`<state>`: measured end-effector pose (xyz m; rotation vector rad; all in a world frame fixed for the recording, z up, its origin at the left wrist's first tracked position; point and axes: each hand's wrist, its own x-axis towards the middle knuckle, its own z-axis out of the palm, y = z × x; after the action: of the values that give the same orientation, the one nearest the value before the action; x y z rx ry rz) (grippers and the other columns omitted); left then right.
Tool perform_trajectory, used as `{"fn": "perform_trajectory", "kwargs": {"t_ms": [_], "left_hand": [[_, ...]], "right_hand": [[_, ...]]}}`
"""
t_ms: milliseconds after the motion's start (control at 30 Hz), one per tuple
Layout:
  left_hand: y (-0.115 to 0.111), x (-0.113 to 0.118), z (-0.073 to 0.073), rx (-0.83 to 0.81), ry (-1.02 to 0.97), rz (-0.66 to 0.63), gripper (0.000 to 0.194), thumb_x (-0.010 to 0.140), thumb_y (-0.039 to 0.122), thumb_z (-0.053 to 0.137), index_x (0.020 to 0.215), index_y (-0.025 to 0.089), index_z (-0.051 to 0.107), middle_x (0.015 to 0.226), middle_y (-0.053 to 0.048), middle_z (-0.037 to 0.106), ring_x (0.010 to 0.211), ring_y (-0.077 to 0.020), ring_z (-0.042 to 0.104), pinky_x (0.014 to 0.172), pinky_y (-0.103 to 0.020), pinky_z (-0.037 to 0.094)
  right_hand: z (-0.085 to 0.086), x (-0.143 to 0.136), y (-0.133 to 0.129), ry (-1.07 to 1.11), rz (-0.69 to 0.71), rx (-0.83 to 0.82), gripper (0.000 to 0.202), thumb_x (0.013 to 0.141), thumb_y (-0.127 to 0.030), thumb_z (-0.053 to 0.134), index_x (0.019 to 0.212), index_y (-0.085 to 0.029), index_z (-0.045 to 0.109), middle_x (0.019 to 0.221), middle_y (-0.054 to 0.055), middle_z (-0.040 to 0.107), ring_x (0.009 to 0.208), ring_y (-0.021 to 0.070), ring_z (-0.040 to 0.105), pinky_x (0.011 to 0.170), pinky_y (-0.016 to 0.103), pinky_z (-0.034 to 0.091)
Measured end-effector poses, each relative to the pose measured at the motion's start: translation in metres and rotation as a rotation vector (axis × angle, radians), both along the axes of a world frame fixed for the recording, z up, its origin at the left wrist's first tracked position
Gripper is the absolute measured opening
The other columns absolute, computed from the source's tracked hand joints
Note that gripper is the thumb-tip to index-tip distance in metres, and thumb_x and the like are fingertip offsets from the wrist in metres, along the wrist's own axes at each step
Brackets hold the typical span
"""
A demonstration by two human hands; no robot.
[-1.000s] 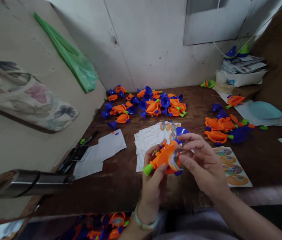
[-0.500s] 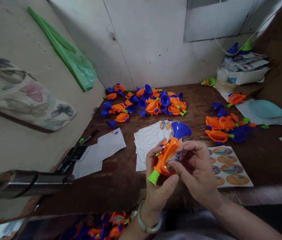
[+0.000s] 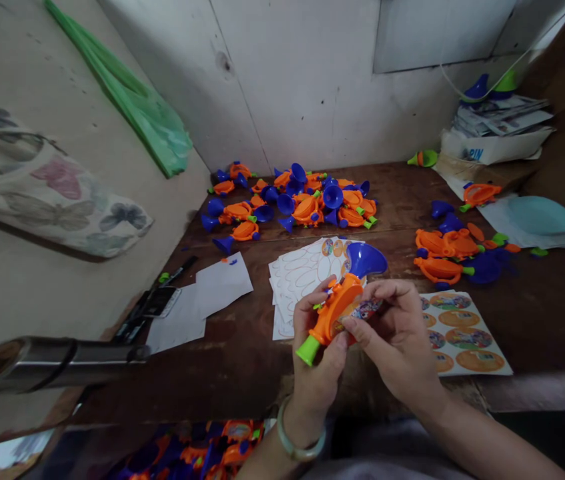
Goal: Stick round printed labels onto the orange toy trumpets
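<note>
My left hand (image 3: 316,353) grips an orange toy trumpet (image 3: 338,305) with a blue bell and a green mouthpiece, held tilted above the near edge of the brown table (image 3: 242,360). My right hand (image 3: 398,340) presses a round picture sticker (image 3: 366,309) against the trumpet's side with thumb and fingertips. Just right of my hands lies a sticker sheet (image 3: 462,333) with round stickers on it. Behind the trumpet is a stack of peeled white sticker sheets (image 3: 302,273).
A heap of orange and blue trumpets (image 3: 292,203) lies at the back of the table, a smaller group (image 3: 455,253) at the right. White papers, a phone (image 3: 159,303) and a pen lie at the left. A metal tube (image 3: 57,363) juts in lower left. More trumpets lie below the table edge (image 3: 202,453).
The trumpet has swung more upright, with its blue bell raised. My right hand shifted from holding the sticker near it to pressing it on the trumpet's side. The view tilted slightly down.
</note>
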<state>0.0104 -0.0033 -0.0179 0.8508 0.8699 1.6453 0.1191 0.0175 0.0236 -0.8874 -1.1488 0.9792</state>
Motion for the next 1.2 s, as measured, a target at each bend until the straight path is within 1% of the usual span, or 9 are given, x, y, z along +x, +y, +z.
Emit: {"fn": "perform_trajectory", "kwargs": {"t_ms": [100,267,533,767,833,933,1033,1100,1200], "left_hand": [[0.001,0.001,0.001,-0.006,-0.004,0.006,0.042,0.09,0.042,0.089,0.126,0.032,0.069,0.156,-0.011,0.066,0.141,-0.0332,0.068,0.123,-0.05,0.052],[0.002,0.001,0.002,0.004,0.001,-0.003,0.041,0.091,0.042,0.088,0.126,0.031,0.07,0.155,-0.011,0.067,0.14,-0.0327,0.069,0.12,-0.047,0.055],[0.002,0.003,0.004,-0.025,-0.009,0.001,0.041,0.09,0.045,0.089,0.125,0.032,0.071,0.157,-0.011,0.067,0.142,-0.0341,0.068,0.123,-0.051,0.052],[0.002,0.004,0.002,-0.02,-0.014,0.004,0.039,0.091,0.044,0.087,0.125,0.033,0.07,0.156,-0.009,0.066,0.143,-0.0347,0.067,0.125,-0.054,0.051],[0.002,0.004,0.0,-0.027,-0.006,0.017,0.038,0.092,0.043,0.086,0.125,0.032,0.069,0.155,-0.01,0.067,0.141,-0.0337,0.068,0.124,-0.052,0.052],[0.001,0.005,-0.002,-0.019,0.01,0.035,0.037,0.092,0.042,0.086,0.125,0.031,0.07,0.147,-0.009,0.072,0.136,-0.0317,0.071,0.119,-0.047,0.056],[-0.003,0.006,-0.002,0.007,0.022,0.054,0.037,0.092,0.04,0.085,0.125,0.032,0.07,0.139,-0.008,0.074,0.133,-0.0317,0.073,0.114,-0.044,0.06],[-0.005,0.006,0.0,0.029,0.025,0.061,0.036,0.093,0.037,0.085,0.126,0.033,0.07,0.139,-0.007,0.074,0.134,-0.032,0.072,0.114,-0.046,0.059],[-0.007,0.007,0.003,0.064,0.005,0.035,0.035,0.095,0.034,0.084,0.126,0.034,0.07,0.14,-0.007,0.074,0.137,-0.0332,0.071,0.118,-0.05,0.057]], "right_hand": [[-0.002,0.0,0.0,0.03,0.011,-0.024,0.041,0.086,-0.008,0.084,0.106,-0.033,0.058,0.102,-0.004,0.061,0.086,0.0131,0.064,0.074,0.021,0.06],[-0.005,-0.002,0.001,0.072,0.001,-0.041,0.042,0.084,-0.005,0.083,0.106,-0.032,0.059,0.102,-0.005,0.06,0.088,0.0114,0.063,0.076,0.018,0.059],[-0.006,-0.001,0.001,0.027,-0.03,-0.041,0.041,0.083,-0.009,0.085,0.104,-0.031,0.057,0.102,-0.002,0.059,0.088,0.014,0.064,0.075,0.023,0.061],[-0.008,-0.002,0.0,0.015,-0.036,-0.034,0.037,0.088,-0.018,0.085,0.106,-0.031,0.055,0.103,-0.002,0.059,0.09,0.0158,0.065,0.076,0.026,0.061],[-0.007,-0.001,0.001,-0.014,-0.042,-0.001,0.035,0.09,-0.017,0.083,0.106,-0.032,0.055,0.101,-0.003,0.06,0.088,0.0156,0.065,0.075,0.026,0.06],[-0.006,0.002,0.006,-0.096,-0.062,0.142,0.029,0.094,-0.011,0.075,0.106,-0.032,0.057,0.096,-0.003,0.063,0.086,0.016,0.065,0.076,0.029,0.06],[-0.004,0.008,0.013,-0.233,-0.182,0.298,0.027,0.093,-0.012,0.074,0.105,-0.032,0.06,0.092,-0.001,0.066,0.091,0.0211,0.067,0.083,0.038,0.06],[-0.003,0.011,0.017,-0.293,-0.241,0.31,0.026,0.092,-0.016,0.078,0.104,-0.031,0.061,0.091,0.0,0.067,0.092,0.0229,0.067,0.083,0.04,0.06],[-0.003,0.012,0.02,-0.228,-0.205,0.236,0.028,0.093,-0.017,0.078,0.106,-0.03,0.057,0.09,-0.002,0.066,0.085,0.0192,0.068,0.078,0.036,0.06]]}}
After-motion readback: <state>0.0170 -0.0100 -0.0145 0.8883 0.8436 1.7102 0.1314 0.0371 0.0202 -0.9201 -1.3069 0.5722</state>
